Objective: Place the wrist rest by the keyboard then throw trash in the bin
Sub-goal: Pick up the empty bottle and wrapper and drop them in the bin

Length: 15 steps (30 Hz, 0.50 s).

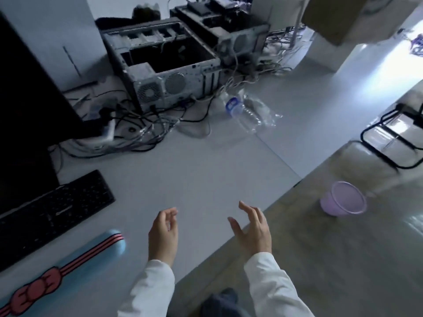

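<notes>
Cool daylight glares off the floor (377, 72) at upper right, well beyond the purple bin (343, 199), while the monitor (27, 88) side stays dim and near black. The whole frame is softly motion-blurred. Straight edges bow toward the corners from wide-angle distortion.

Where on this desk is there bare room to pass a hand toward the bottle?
The desk is bare from both empty hands, left and right, up to the crushed plastic bottle, between the keyboard and the desk's right edge. It is crowded behind: cables and open computer cases. The wrist rest lies along the keyboard's front.
</notes>
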Each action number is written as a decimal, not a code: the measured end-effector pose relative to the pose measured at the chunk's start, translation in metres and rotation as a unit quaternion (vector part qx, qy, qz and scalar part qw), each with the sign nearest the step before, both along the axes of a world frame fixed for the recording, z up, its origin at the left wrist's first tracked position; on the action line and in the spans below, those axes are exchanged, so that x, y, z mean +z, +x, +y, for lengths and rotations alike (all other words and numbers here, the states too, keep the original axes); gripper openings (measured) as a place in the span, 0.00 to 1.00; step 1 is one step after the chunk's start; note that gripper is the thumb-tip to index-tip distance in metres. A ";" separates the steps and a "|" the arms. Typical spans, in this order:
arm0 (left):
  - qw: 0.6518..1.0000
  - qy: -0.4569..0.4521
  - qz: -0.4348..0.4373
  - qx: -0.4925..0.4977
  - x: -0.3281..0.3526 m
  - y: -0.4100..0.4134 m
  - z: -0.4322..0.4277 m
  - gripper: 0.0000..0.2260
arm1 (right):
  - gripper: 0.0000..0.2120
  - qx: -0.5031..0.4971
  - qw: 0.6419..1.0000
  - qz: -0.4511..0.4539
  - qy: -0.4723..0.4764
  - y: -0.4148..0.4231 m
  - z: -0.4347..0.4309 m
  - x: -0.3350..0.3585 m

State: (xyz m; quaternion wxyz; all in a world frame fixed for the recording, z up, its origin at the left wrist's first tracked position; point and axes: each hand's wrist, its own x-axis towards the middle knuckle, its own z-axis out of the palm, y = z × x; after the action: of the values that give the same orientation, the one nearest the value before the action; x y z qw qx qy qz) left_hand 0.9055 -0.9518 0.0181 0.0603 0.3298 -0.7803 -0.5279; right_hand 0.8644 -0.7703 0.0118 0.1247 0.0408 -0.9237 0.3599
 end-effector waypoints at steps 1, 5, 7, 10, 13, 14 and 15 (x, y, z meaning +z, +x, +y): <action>1.000 -0.002 -0.002 -0.013 0.002 -0.014 0.021 0.10 | 0.18 -0.010 1.000 0.001 0.000 -0.008 0.017 -0.001; 0.998 0.006 -0.004 -0.060 0.007 -0.059 0.087 0.10 | 0.22 -0.048 0.999 0.012 -0.019 -0.031 0.075 0.001; 0.997 0.010 -0.005 -0.075 0.011 -0.078 0.113 0.10 | 0.24 -0.068 0.997 0.011 -0.030 -0.041 0.098 0.003; 0.996 0.021 -0.010 -0.090 0.013 -0.101 0.138 0.10 | 0.22 -0.098 0.994 -0.003 -0.039 -0.055 0.123 0.005; 0.994 0.028 -0.018 -0.101 0.012 -0.126 0.152 0.11 | 0.30 -0.113 0.992 -0.013 -0.048 -0.073 0.137 0.005; 0.994 0.028 -0.021 -0.104 0.011 -0.135 0.154 0.11 | 0.32 -0.117 0.991 -0.024 -0.052 -0.080 0.140 0.007; 0.994 0.028 -0.023 -0.104 0.011 -0.143 0.156 0.12 | 0.31 -0.122 0.990 -0.041 -0.056 -0.087 0.143 0.009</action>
State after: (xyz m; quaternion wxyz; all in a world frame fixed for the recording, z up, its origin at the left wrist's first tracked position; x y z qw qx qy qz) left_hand 0.7621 -0.7962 0.0288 -0.0220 0.2601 -0.7968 -0.5449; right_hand 0.7776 -0.6277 0.0209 0.1321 -0.0936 -0.9046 0.3943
